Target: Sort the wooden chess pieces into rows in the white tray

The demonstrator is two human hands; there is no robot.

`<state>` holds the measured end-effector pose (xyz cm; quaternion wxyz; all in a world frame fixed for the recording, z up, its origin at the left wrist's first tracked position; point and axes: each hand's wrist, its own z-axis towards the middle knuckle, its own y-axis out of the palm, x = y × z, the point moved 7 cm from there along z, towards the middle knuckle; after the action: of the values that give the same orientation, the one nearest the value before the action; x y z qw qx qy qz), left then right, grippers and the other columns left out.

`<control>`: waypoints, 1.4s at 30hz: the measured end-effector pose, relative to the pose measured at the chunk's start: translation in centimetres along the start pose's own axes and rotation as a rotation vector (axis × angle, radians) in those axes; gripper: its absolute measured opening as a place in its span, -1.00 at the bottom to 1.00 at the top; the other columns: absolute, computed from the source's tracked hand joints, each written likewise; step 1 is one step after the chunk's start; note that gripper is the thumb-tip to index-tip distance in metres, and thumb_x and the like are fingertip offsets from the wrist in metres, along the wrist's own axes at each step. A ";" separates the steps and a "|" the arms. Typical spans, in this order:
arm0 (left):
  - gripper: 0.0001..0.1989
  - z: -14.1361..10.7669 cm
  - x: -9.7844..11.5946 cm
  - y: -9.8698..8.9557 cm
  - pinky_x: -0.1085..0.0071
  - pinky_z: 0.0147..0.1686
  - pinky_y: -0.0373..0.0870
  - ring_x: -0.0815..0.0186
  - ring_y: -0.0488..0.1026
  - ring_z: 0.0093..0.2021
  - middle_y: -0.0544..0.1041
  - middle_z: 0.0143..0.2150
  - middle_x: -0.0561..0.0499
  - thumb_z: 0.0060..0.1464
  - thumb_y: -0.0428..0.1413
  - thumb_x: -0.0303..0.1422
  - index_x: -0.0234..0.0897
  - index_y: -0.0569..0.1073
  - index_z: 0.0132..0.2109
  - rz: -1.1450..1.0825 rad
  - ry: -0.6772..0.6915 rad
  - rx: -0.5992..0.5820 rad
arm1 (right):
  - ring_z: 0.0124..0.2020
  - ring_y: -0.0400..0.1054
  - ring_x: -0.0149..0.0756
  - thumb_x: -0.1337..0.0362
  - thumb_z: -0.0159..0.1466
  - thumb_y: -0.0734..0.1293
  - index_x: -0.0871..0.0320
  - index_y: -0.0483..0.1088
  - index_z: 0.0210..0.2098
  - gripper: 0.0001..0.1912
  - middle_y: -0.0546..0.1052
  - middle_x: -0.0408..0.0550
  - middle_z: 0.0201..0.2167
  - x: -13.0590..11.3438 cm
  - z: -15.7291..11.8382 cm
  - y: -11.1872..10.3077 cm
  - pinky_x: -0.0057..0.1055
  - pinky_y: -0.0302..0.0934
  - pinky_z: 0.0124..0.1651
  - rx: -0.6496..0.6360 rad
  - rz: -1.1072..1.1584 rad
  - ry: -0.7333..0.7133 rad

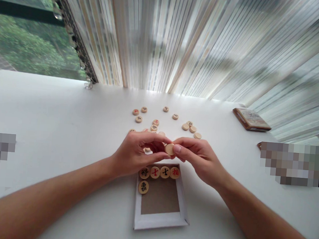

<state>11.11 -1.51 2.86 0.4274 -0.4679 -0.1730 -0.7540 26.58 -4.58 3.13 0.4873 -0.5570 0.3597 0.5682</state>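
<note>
Two hands meet at the centre of the frame: the left hand and the right hand, both nearly closed, thumbs and fingertips pinching one plain-faced wooden disc. Just below, a white tray carries five marked discs: four along its top row, two with red characters and two with black, and one black-marked at the left of the second row. On the white surface beyond, three loose discs lie upper left of the hands, two upper centre, four to the right; those behind the left hand are too hidden to count.
</note>
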 end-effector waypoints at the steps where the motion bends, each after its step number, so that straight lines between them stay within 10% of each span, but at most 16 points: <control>1: -0.74 0.0 -0.1 0.0 0.55 -0.24 0.66 0.35 0.69 -0.31 0.75 -0.26 -0.10 0.17 0.38 -0.51 -0.40 0.66 0.02 -0.009 -0.006 0.002 | -0.41 0.38 -0.40 0.04 0.40 0.47 0.17 0.64 -0.31 -0.68 0.60 -0.09 -0.43 0.1 0.0 0.0 -0.46 0.26 -0.32 -0.002 0.016 0.008; 42: -0.83 0.0 1.9 0.1 0.52 -0.25 0.62 0.38 0.65 -0.38 0.72 -0.32 0.00 0.24 0.35 -0.44 -0.32 0.64 -0.02 0.335 0.216 0.003 | -0.41 0.35 -0.31 -0.10 0.18 0.61 0.17 0.67 -0.36 -0.58 0.59 -0.03 -0.44 1.1 -0.1 0.0 -0.43 0.25 -0.41 0.043 -0.004 0.092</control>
<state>10.77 -2.47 4.46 0.5636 -0.4057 -0.0469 -0.7180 26.71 -4.46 2.01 0.4833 -0.5727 0.3924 0.5333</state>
